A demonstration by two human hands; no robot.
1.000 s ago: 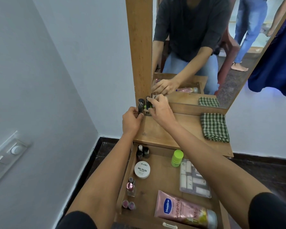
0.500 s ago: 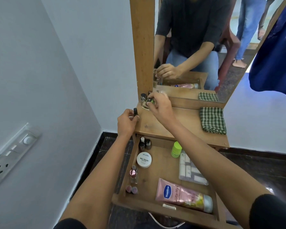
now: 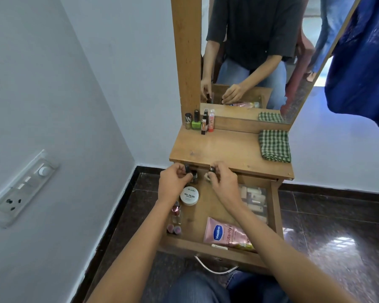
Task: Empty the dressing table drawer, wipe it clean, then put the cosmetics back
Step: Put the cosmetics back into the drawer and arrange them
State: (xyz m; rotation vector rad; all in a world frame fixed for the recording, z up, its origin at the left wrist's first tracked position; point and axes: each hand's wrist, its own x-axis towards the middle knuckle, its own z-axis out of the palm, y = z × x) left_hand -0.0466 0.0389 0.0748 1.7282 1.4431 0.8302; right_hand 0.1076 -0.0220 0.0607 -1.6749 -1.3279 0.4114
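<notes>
Both hands point(image 3: 173, 182) dropped to drawer point(image 3: 274, 206), fingers point(image 3: 189, 176) gripping small bottles point(image 3: 212, 169).

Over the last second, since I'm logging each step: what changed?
Both hands came back from the tabletop's rear corner to the open drawer. The left hand and right hand each now pinch a small dark-capped bottle. The bottle cluster by the mirror was let go. Checked cloth, jar and tube stayed.

Right hand point(image 3: 222, 182) and forearm cover part of the clear compartment box point(image 3: 255, 199) and the right end of the Vaseline tube point(image 3: 225, 235); left hand point(image 3: 173, 182) hides most of the small bottle in its fingers; box contents blurred
</notes>
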